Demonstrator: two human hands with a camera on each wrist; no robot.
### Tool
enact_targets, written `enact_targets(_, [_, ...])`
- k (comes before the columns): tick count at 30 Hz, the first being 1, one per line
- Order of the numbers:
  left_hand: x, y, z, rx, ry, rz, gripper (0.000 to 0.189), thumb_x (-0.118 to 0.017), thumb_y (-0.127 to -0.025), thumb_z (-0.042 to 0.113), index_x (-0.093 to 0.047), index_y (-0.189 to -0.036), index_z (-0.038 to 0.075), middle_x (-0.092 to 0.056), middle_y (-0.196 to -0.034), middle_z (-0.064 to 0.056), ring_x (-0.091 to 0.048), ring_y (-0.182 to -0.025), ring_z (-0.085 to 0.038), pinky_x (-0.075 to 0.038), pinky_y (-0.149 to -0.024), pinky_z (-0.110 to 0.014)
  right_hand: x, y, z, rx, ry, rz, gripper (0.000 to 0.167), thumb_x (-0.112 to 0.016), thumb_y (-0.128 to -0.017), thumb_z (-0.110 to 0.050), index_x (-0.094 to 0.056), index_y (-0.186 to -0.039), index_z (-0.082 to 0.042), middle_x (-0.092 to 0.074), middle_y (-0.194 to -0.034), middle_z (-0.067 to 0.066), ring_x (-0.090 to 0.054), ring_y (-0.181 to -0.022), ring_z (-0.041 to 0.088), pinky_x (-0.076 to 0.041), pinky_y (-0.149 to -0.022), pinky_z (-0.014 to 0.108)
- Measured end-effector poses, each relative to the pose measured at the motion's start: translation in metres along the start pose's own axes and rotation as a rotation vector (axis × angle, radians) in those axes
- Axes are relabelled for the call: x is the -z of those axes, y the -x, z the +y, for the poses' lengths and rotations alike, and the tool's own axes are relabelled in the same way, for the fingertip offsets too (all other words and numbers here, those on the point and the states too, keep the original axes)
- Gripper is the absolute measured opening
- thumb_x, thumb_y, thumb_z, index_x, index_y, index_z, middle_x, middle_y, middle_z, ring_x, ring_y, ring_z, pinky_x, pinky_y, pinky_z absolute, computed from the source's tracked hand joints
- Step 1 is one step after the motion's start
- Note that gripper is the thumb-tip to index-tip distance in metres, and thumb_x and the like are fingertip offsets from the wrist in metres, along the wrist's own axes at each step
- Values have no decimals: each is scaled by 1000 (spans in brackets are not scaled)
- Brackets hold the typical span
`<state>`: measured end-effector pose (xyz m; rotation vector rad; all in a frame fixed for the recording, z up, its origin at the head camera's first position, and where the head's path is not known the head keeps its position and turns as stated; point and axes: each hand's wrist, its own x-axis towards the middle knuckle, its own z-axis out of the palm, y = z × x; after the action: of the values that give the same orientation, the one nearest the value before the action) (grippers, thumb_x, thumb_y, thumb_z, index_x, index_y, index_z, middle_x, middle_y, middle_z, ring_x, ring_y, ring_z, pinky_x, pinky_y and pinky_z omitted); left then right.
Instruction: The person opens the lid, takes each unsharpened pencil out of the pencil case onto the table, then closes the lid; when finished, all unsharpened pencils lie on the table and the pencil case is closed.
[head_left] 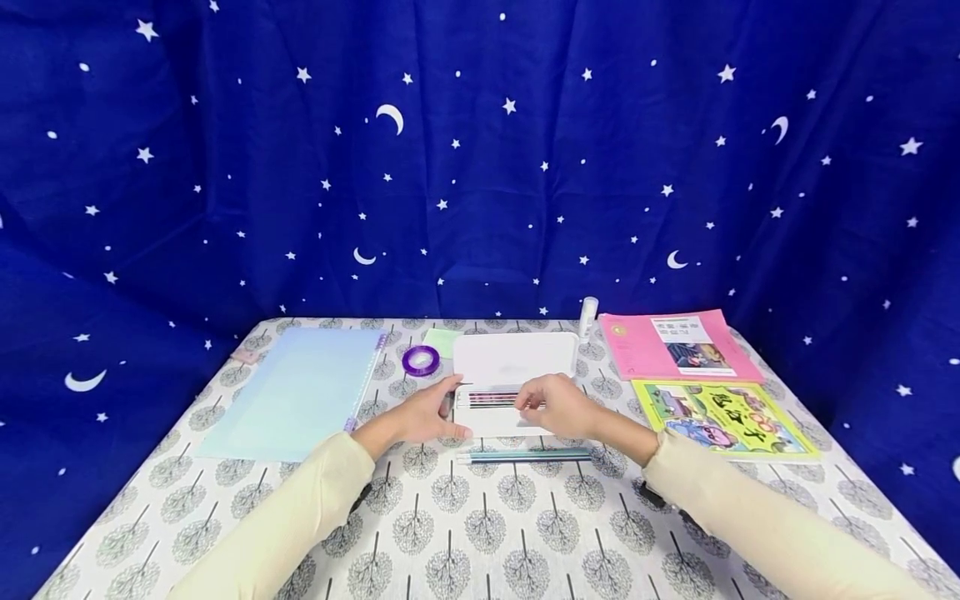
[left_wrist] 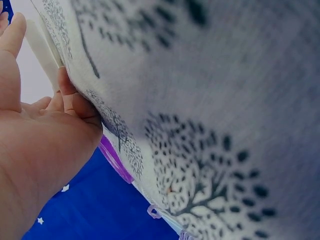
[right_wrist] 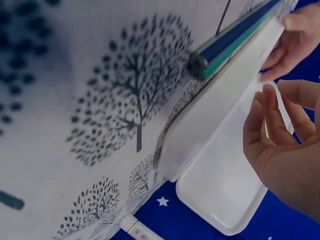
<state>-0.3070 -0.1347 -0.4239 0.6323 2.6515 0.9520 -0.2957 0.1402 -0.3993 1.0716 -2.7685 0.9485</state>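
Observation:
A white pencil case [head_left: 516, 358] lies open on the table, its lid folded back away from me. Several dark and reddish pencils [head_left: 487, 400] lie side by side in its tray. My left hand [head_left: 427, 412] holds the left end of the case, thumb at the front edge and fingers toward the hinge. Over the right part of the tray is my right hand [head_left: 561, 407], its fingers loosely bent and covering the pencils' right ends. Nothing shows between those fingers in the right wrist view. In front of the case lie blue and green pencils [head_left: 525, 456], also seen end-on in the right wrist view.
Left are a light blue binder notebook [head_left: 300, 392], a purple tape roll [head_left: 421, 361], green sticky notes [head_left: 442, 340] and a pink eraser-like block [head_left: 244, 357]. Right are a glue stick [head_left: 588, 317], a pink book [head_left: 637, 346] and a yellow picture book [head_left: 727, 417].

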Motion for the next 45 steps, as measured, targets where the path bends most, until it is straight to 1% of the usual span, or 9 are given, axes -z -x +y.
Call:
enact_targets(4, [-1,0,0,0,8,-4,105,-80,-79,46,-19,-159,15,-54,-96,-4,-51,-82,-18,-47,-85,-39,4,-7,9,-28,-43,-10,10,-69,-85,0,-73,-93,-3,-74,-91,8,-68,-85,17,-55,-83,42])
enact_targets(6, [-2,0,0,4,11,-3,105,-81,-79,46,-19,-159,15,-54,-97,-4,-52,-83,-18,-47,-86,-40,4,-10,13,-40,-54,-18,10,-70,-85,0,-73,-94,-3,-74,-90,7,-68,-84,16,-55,-83,40])
enact_targets(9, [-2,1,0,8,4,3,106,-81,-78,47,-20,-159,16,-55,-98,-3,-53,-85,-18,-47,-89,-41,4,-14,19,-56,-37,-22,11,-72,-84,-2,-74,-94,-4,-73,-88,2,-66,-81,13,-55,-81,38])
enact_targets(12, [-1,1,1,8,2,5,105,-81,-79,47,-20,-159,16,-55,-98,-4,-52,-84,-18,-47,-87,-40,2,-16,24,-61,-7,-31,13,-72,-84,-3,-74,-96,-4,-73,-87,0,-65,-81,12,-54,-80,36])
enact_targets(18, [0,2,2,4,20,0,105,-81,-79,45,-20,-159,15,-54,-98,-5,-51,-83,-19,-47,-82,-38,0,-19,30,-48,1,-59,14,-71,-85,-4,-74,-98,-2,-73,-86,0,-64,-80,11,-54,-78,31])
enact_targets(23, [0,0,1,-2,27,0,105,-81,-79,45,-20,-159,15,-55,-98,-7,-51,-82,-19,-47,-80,-37,0,-22,34,-26,-7,-68,10,-72,-85,-5,-74,-95,-2,-71,-82,0,-62,-77,8,-53,-74,28])
enact_targets(27, [0,0,0,0,16,-3,104,-81,-79,45,-20,-159,16,-54,-99,-6,-51,-84,-19,-47,-81,-37,0,-23,36,-22,-12,-88,9,-72,-85,-4,-74,-94,-2,-71,-82,-2,-61,-75,6,-52,-72,26])
enact_targets(38, [-1,0,-1,9,15,-2,105,-81,-79,45,-19,-159,16,-55,-97,-5,-51,-83,-18,-47,-81,-36,2,-28,36,-24,-24,-178,18,-68,-85,-4,-74,-101,2,-70,-88,0,-60,-81,8,-52,-79,27])
enact_targets(45, [-1,-1,0,9,19,2,105,-82,-78,45,-21,-158,17,-55,-98,-6,-51,-83,-19,-47,-80,-36,2,-30,35,-57,-35,-200,14,-67,-88,-6,-72,-99,1,-68,-87,-1,-59,-81,8,-51,-80,27])
